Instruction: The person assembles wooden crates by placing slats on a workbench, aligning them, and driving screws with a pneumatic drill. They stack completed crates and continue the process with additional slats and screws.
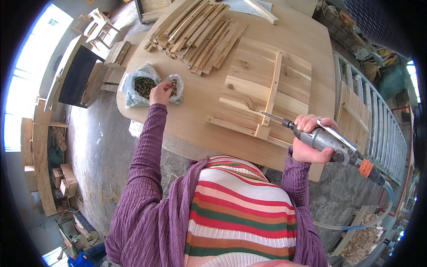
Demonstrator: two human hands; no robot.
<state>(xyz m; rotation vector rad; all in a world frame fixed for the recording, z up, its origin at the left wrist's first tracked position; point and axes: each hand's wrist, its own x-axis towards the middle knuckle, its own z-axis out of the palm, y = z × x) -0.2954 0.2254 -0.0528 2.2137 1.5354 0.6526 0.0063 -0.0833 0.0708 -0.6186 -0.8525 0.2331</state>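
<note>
My right hand point(307, 151) is wrapped round a grey air screwdriver point(322, 139), with orange tape near its hose end. Its long bit points left, the tip at a narrow wooden batten point(275, 80) lying across a knotty wooden panel point(249, 86); whether it touches I cannot tell. My left hand point(160, 93) reaches to a small plastic bag point(179, 86) of brass-coloured screws, fingers curled and pinched together at its opening. What they hold is hidden. Beside it stands a larger clear bag point(132, 95) of dark screws. A small wood block point(262, 131) sits at the batten's near end.
A pile of wooden strips point(191, 35) covers the far left of the table point(191, 118). A clear air hose point(390, 200) loops down at right. A metal ladder-like rack point(378, 107) and another battened panel point(349, 111) stand right of the table. A wooden chair point(100, 29) is at far left.
</note>
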